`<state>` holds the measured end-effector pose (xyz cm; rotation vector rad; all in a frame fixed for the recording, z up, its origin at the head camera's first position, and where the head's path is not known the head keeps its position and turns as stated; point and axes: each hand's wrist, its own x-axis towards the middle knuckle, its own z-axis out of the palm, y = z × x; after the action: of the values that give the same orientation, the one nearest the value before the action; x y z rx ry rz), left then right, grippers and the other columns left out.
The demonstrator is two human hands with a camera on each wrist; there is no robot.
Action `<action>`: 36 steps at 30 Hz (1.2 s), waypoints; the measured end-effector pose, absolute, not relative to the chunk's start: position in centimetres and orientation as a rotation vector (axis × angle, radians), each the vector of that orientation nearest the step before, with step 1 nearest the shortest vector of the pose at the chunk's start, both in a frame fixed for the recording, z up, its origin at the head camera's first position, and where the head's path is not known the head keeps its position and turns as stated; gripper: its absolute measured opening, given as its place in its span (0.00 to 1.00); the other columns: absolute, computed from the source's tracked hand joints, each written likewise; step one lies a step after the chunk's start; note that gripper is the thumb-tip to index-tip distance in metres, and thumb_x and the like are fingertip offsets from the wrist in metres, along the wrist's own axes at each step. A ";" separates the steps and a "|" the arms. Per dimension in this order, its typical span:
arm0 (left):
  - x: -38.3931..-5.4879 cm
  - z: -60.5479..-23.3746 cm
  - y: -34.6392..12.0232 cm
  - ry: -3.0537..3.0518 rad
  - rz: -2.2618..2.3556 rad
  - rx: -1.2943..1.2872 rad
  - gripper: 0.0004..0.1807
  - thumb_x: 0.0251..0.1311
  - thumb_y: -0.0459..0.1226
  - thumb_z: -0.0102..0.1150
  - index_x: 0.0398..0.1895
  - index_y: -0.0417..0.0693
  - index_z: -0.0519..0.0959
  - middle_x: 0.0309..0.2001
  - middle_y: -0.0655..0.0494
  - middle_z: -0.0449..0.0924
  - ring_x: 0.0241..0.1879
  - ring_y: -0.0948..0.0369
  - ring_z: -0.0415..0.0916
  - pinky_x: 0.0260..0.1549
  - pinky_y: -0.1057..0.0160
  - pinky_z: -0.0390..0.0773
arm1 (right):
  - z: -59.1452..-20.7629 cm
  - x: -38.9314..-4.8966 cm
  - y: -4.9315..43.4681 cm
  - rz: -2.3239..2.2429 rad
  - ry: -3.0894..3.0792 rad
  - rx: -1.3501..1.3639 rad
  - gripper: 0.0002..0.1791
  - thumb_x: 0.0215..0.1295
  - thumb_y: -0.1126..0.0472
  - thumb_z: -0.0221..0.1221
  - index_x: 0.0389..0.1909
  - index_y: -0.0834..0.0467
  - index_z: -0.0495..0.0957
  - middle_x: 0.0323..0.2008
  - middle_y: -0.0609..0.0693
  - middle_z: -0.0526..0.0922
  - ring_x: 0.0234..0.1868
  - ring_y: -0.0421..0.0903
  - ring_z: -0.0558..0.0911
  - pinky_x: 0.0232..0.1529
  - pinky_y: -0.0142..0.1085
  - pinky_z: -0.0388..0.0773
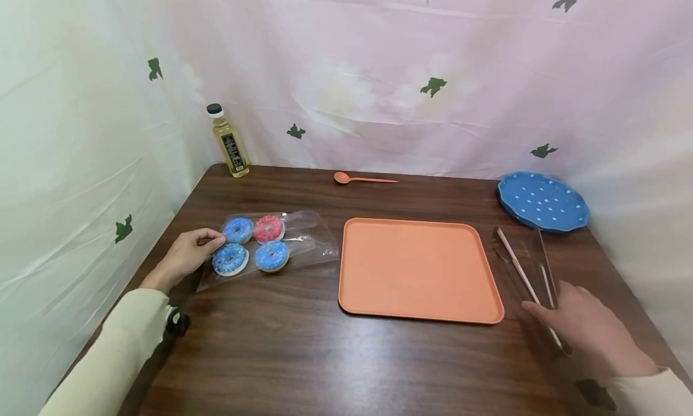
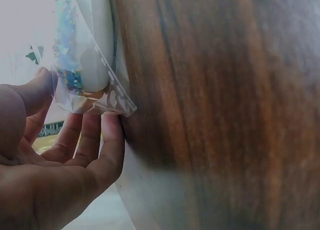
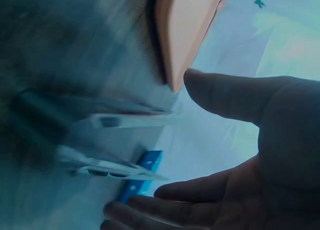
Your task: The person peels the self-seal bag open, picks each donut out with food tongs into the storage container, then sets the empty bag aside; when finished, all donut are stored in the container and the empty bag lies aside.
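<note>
At the left side of the table, a clear plastic bag (image 1: 311,235) holds several doughnuts (image 1: 272,256) with blue or pink icing. My left hand (image 1: 185,253) pinches the bag's near left edge. In the left wrist view the thumb is on one side of the bag corner (image 2: 117,102) and the fingers are below it. On the right, my right hand (image 1: 592,326) is over the near end of a pair of metal tongs (image 1: 521,272), blurred. The right wrist view has its thumb and fingers spread apart, with the tongs (image 3: 127,121) beyond them, apparently not gripped.
An orange tray (image 1: 417,269) lies mid-table between the bag and the tongs. Behind it is an orange spoon (image 1: 342,177). A blue dotted plate (image 1: 541,201) sits at the far right corner, a bottle of yellow liquid (image 1: 230,142) at the far left. Patterned cloth surrounds the table.
</note>
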<state>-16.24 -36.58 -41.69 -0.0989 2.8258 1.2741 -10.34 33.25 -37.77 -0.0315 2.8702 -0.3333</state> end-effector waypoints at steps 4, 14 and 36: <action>-15.9 -41.9 -36.7 2.810 1.297 -0.102 0.19 0.76 0.42 0.53 0.53 0.31 0.79 0.50 0.37 0.80 0.44 0.56 0.77 0.37 0.66 0.81 | -38.3 -10.7 33.8 -0.375 2.819 -0.043 0.45 0.69 0.33 0.55 0.49 0.78 0.71 0.33 0.64 0.82 0.36 0.63 0.82 0.31 0.58 0.78; -15.9 -41.9 -36.8 2.841 1.293 -0.099 0.19 0.75 0.42 0.54 0.53 0.32 0.79 0.50 0.37 0.80 0.41 0.60 0.76 0.34 0.68 0.80 | -39.4 -11.4 34.4 -0.409 2.716 0.087 0.44 0.69 0.30 0.52 0.34 0.74 0.68 0.24 0.54 0.73 0.24 0.50 0.75 0.23 0.44 0.73; -16.6 -41.3 -36.8 2.793 1.223 -0.041 0.19 0.75 0.44 0.53 0.55 0.36 0.80 0.51 0.40 0.80 0.45 0.54 0.78 0.39 0.63 0.80 | -37.3 -12.7 32.3 -0.478 3.118 -0.083 0.34 0.74 0.37 0.51 0.64 0.61 0.64 0.44 0.65 0.78 0.41 0.68 0.78 0.27 0.63 0.69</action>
<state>-16.63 -36.82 -41.32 -0.0411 2.7925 1.2226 -12.73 32.29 -37.31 -0.0833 3.1181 -0.4783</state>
